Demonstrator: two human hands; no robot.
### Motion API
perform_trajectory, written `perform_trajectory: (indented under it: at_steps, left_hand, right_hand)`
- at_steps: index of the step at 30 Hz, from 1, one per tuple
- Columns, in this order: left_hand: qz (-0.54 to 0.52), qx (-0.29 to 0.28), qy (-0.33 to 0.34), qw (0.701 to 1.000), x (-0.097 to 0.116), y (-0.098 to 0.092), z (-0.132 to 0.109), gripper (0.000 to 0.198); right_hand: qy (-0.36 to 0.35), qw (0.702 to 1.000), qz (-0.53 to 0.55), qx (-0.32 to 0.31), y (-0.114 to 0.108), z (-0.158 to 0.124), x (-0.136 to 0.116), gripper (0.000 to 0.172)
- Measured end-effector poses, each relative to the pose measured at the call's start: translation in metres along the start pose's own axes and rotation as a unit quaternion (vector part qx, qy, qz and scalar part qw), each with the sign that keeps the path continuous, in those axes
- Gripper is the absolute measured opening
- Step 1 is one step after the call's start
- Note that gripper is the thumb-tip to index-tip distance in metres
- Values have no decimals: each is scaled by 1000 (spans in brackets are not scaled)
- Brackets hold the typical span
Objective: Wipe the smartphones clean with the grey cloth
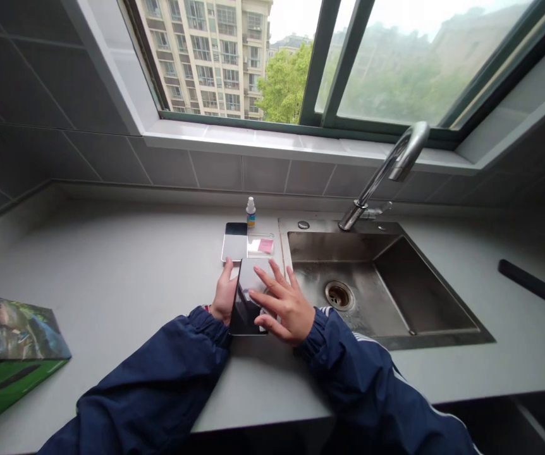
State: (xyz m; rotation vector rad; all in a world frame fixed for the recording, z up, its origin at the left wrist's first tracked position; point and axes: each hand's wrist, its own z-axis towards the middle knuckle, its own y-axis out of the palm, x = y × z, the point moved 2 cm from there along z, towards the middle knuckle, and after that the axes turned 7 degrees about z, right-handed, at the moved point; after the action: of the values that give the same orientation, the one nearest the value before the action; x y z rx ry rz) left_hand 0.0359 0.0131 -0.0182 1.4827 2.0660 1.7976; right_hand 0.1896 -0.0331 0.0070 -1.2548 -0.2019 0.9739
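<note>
My left hand (pixel 225 294) grips the left edge of a small dark glossy tablet (pixel 244 316), thumb along its side. The tablet is tilted up above the counter, its screen reflecting light. My right hand (pixel 284 306) lies over the screen with its fingers spread. A small white patch shows by the right thumb; whether it is cloth, foam or reflection I cannot tell. Just beyond the tablet lie a flat black-and-pale, phone-like slab (pixel 234 243) and a clear case with a pink piece (pixel 265 245). Behind them stands a small white-capped bottle (pixel 251 213).
A steel sink (pixel 396 341) with a chrome tap (pixel 386 170) is set into the counter (pixel 134 265) at right. A long black object (pixel 533 284) lies beyond the sink. A green printed box or bag (pixel 16 360) sits at left. A window is behind.
</note>
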Motion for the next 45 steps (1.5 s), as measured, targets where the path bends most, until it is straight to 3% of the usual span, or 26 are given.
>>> perform_trajectory:
  at_steps: [5, 14, 19, 23, 26, 29, 34, 37, 40, 42, 45]
  left_hand:
    - [10, 36, -17, 999, 4, -2, -2, 85]
    - [50, 78, 19, 996, 2, -7, -7, 86]
    - [69, 79, 25, 994, -4, 3, -16, 87]
    - [59, 74, 55, 994, -8, 15, -21, 77]
    - [68, 106, 83, 989, -12, 16, -23, 66]
    - [74, 114, 63, 989, -16, 14, -23, 64]
    - [80, 145, 116, 979, -12, 6, -27, 56]
    - [87, 152, 123, 977, -12, 3, -32, 58]
    - [98, 126, 80, 984, -17, 2, -34, 62]
    - [109, 109, 57, 986, -20, 1, -35, 64]
    - [124, 90, 25, 988, -22, 1, -35, 71]
  right_hand:
    - [-55, 998, 12, -1, 0, -10, -21, 52]
    - [-82, 990, -17, 110, 18, -28, -22, 26]
    - [-62, 988, 8, 142, 22, -41, -23, 23]
    - [-25, 967, 109, 228, 17, -46, -21, 20]
    - [52, 932, 240, 268, 16, -47, -20, 17]
    - [160, 872, 365, 286, 22, -49, -23, 17]
    - [297, 780, 454, 311, 38, -62, -35, 27]
    - [357, 725, 526, 265, 41, -72, -40, 34]
    - [382, 678, 603, 176, 38, -75, -45, 48]
    - [388, 652, 638, 128, 36, -72, -49, 55]
    - [392, 627, 664, 109, 37, -64, -52, 58]
